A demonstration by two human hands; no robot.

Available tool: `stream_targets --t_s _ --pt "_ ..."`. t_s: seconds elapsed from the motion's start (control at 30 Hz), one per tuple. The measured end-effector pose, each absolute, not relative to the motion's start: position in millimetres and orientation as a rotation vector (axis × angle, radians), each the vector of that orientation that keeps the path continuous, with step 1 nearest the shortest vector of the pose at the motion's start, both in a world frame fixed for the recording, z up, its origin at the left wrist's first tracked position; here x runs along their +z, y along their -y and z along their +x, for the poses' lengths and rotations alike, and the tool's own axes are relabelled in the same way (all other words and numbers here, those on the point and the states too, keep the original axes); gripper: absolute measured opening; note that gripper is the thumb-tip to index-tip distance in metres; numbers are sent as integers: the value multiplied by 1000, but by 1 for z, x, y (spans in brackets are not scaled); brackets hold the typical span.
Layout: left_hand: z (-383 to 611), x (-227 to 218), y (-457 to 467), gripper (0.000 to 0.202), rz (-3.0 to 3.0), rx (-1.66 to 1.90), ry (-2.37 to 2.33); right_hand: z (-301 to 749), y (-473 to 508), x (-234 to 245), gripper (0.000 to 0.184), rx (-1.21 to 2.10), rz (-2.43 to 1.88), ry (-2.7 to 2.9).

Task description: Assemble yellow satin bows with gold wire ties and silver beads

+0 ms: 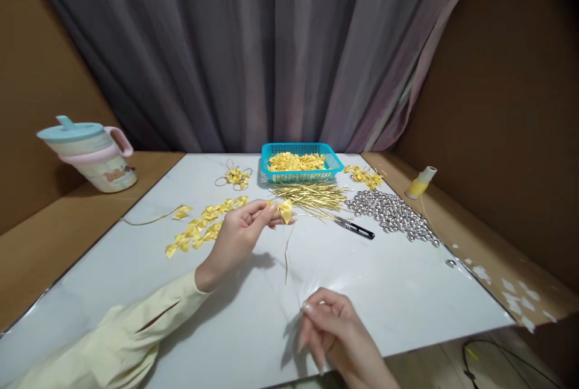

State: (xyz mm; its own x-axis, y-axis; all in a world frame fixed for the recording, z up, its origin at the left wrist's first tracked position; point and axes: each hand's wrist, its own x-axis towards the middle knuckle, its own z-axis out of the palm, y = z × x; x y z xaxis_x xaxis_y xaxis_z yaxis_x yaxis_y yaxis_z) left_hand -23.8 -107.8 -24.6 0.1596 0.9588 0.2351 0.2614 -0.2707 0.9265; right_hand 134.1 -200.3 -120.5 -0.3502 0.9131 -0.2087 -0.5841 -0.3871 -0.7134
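Observation:
My left hand (pixel 246 229) is raised over the middle of the table, pinching a yellow ribbon bow (pixel 284 211) between thumb and fingers. Below the bow dangles a thin gold cord (pixel 286 263). Closer to me, my right hand (pixel 332 328) has its thumb and forefinger pinched on a fine thread that runs faintly up toward the bow; whether a needle is on it, I cannot tell. Beside my left hand lie rows of yellow bows (pixel 199 229) on the table. One more bow (pixel 182 212) with a gold cord lies left of them.
A blue basket (pixel 301 179) of yellow bows stands at the back, before gold cords (pixel 312 196). Black-handled snips (pixel 357 230), silver beads (pixel 391 214), a thread spool (pixel 420 183) and a bow cluster (pixel 366 177) are right; another cluster (pixel 237 177) and a lidded cup (pixel 97 157) left.

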Motion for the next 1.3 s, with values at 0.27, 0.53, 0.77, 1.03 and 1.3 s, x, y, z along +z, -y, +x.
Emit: stream_targets --t_s 0.27,0.53,0.77,1.03,1.3 --pt "-14 -54 114 31 2079 653 -1146 265 165 -71 21 745 -1083 840" --pt "21 -66 107 33 2324 410 -857 337 91 -65 13 807 -1572 1530" --pt "67 -67 58 24 2372 504 -742 341 50 -69 22 902 -1561 1646" --pt "107 -83 16 27 2360 617 -824 347 29 -80 22 945 -1588 1602" --pt "118 -93 2 29 2385 527 -742 343 20 -92 17 1094 -1613 1579"
